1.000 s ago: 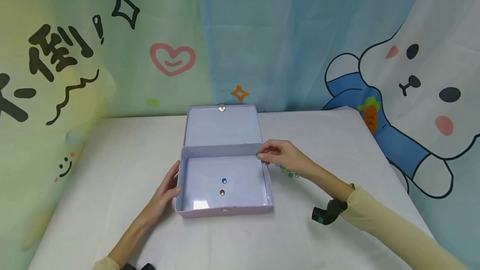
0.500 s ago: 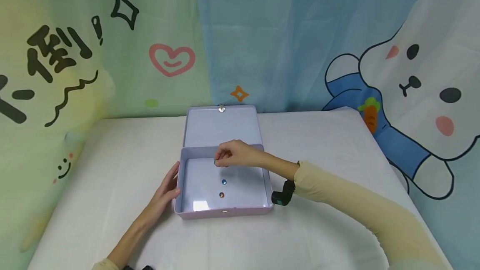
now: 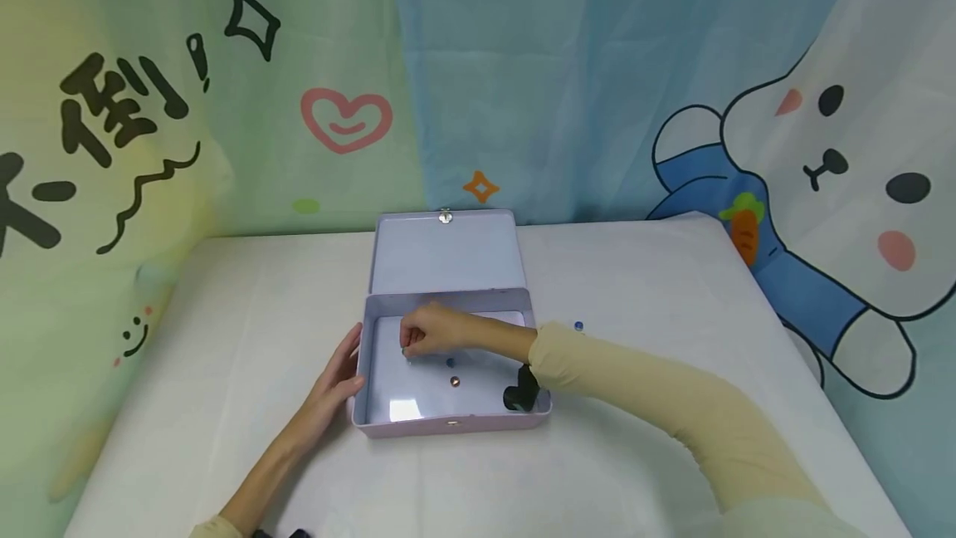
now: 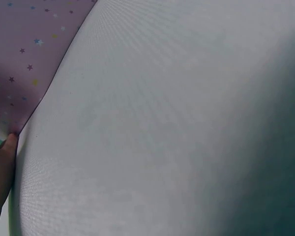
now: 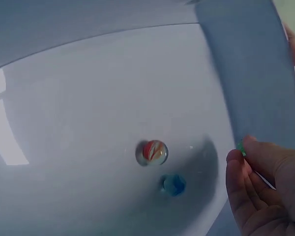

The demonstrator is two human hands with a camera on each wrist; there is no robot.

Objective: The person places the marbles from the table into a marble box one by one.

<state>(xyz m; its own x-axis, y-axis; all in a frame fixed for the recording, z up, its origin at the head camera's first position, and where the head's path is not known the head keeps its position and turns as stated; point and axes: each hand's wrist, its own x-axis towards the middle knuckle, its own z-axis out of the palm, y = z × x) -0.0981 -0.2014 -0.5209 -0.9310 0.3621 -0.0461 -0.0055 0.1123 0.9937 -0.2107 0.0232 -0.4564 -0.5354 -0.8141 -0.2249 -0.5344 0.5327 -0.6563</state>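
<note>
A printed curtain (image 3: 508, 90) hangs behind the desk (image 3: 254, 297), where my box (image 3: 493, 420) stands open toward the far edge. My right hand (image 3: 433, 330) pinches a green marble (image 5: 241, 148) over its floor, nearer the desk's left edge; I'd do well to lower it fully before easing my fingers apart, lest it roll. My left hand (image 3: 336, 376), fingers slightly spread, rests against the box. The right wrist view shows the red marble's (image 5: 155, 152) swirl beside the blue marble (image 5: 174, 185); only the left's shows stars (image 4: 39, 42) outside, only the head's a loose marble (image 3: 578, 325) on the desk's right half.

backdrop cloth (image 3: 508, 65) | black chinese lettering (image 3: 123, 109), cut off at left edge, wording unclear | exclamation mark (image 3: 197, 55) beside it
</note>
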